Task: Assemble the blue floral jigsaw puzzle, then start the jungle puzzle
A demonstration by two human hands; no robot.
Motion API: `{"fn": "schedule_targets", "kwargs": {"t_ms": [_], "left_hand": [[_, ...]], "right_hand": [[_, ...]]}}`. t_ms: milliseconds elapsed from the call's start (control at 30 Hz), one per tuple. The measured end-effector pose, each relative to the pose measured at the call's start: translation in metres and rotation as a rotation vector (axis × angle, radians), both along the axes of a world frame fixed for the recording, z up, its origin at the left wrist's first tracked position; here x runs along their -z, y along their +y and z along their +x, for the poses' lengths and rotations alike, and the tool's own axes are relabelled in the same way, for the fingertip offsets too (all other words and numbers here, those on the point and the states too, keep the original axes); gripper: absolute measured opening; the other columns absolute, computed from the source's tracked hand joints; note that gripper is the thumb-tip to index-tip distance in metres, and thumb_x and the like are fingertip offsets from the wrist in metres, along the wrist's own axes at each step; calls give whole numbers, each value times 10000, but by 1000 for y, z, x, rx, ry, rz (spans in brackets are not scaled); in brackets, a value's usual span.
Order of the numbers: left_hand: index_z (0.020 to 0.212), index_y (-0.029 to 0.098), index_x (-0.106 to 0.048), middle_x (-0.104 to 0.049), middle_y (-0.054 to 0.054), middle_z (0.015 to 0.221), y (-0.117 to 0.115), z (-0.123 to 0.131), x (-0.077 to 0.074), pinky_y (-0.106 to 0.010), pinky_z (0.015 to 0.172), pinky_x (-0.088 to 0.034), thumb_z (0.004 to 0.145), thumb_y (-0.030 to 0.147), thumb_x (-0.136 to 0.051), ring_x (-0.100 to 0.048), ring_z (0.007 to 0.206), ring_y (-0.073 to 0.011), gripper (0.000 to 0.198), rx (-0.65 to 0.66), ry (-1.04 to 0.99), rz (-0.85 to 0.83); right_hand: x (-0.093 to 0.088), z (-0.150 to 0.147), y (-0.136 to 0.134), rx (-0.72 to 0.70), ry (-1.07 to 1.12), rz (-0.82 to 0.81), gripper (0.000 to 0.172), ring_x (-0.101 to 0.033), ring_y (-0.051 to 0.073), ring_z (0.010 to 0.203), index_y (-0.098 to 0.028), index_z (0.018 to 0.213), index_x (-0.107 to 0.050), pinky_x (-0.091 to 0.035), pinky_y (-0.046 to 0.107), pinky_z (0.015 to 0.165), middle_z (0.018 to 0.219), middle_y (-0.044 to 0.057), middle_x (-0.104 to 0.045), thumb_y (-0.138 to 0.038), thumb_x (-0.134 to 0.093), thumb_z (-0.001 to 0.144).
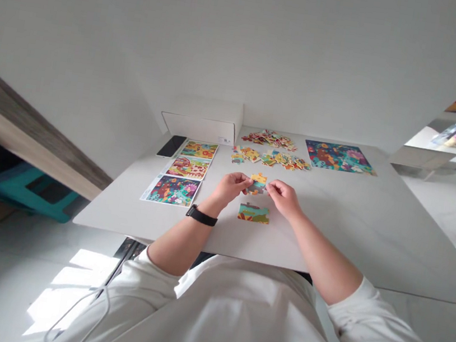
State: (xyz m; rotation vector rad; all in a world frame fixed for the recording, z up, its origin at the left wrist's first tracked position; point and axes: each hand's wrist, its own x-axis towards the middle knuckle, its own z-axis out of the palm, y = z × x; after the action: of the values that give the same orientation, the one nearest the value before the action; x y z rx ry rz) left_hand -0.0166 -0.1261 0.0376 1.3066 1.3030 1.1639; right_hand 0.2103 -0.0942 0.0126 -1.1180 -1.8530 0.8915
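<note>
Between my two hands are joined jigsaw puzzle pieces (257, 184), yellow at the top and grey-blue below. My left hand (232, 187), with a black band on its wrist, pinches their left side. At the right edge, the fingertips of my right hand (284, 197) are pressed together; whether they grip a separate piece is too small to tell. Just below, nearer to me, a joined puzzle section (254, 213) in teal, green and orange lies flat on the table. Beyond my hands are loose yellow and teal puzzle pieces (280, 160) in a spread pile.
A pile of reddish pieces (270, 138) lies farther back. A finished dark-blue puzzle (339, 157) is at the back right. On the left are a printed picture sheet (188, 166), a black phone (171, 146) and a white box (200, 127) against the wall. The white table (355, 228) ends close to my body.
</note>
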Motion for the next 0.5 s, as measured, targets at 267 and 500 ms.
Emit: {"fn": "schedule_targets", "kwargs": {"t_ms": [267,500], "left_hand": [[833,183,-684,-712,-40,696,2,-2,4,-261,557,-389,917,543,-728,-569,570,-120,372,-11,97,49],[884,187,-659,-759,-59,848,6,-4,7,-247,560,-412,833,512,-799,-610,633,-120,357,-20,39,55]], "right_hand": [[-3,0,-1,11,-8,-3,419,-598,183,700,-237,838,-666,-463,286,676,750,13,-702,-621,-574,979],[-5,2,0,18,0,-9,385,-606,185,698,-237,843,-673,-467,287,686,765,17,-718,-586,-572,974]]}}
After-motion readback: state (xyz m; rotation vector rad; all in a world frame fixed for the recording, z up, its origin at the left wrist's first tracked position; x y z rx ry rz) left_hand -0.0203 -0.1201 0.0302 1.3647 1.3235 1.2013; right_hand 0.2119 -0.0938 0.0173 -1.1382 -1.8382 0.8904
